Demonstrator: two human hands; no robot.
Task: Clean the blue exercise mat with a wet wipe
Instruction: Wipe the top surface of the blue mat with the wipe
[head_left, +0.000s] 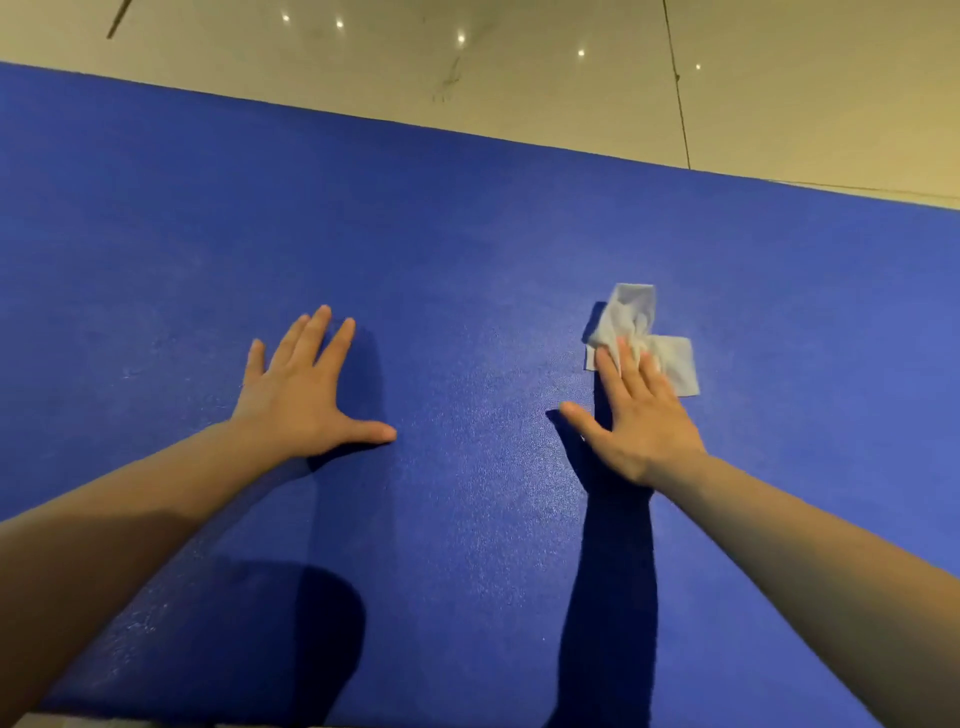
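A blue exercise mat (467, 270) fills nearly all of my view, lying on a pale tiled floor (519, 67). The mat's far edge runs as a slanting line across the top, higher on the left and lower on the right, with the floor showing beyond it. The near edge shows only at the bottom left corner. There is broad bare mat between my hands, to the left of my left hand, to the right of my right hand, and ahead of both up to the far edge.

Both my bare forearms reach forward from the bottom corners. My left hand (306, 395) lies flat on the mat, palm down, fingers straight and spread, thumb stretched out to the right. It holds nothing.

My right hand (639, 421) is also palm down with the fingers straight and close together, the thumb pointing left, apart from the rest. Its fingertips press on a white wet wipe (644, 332), which lies crumpled on the mat right of centre. The wipe is bunched in the middle, under and just beyond my fingertips; one flap sticks out ahead toward the far edge, another spreads to the right. My palm and thumb are off the wipe. My fingers do not curl round it; they only bear down on it. The two hands are well apart.
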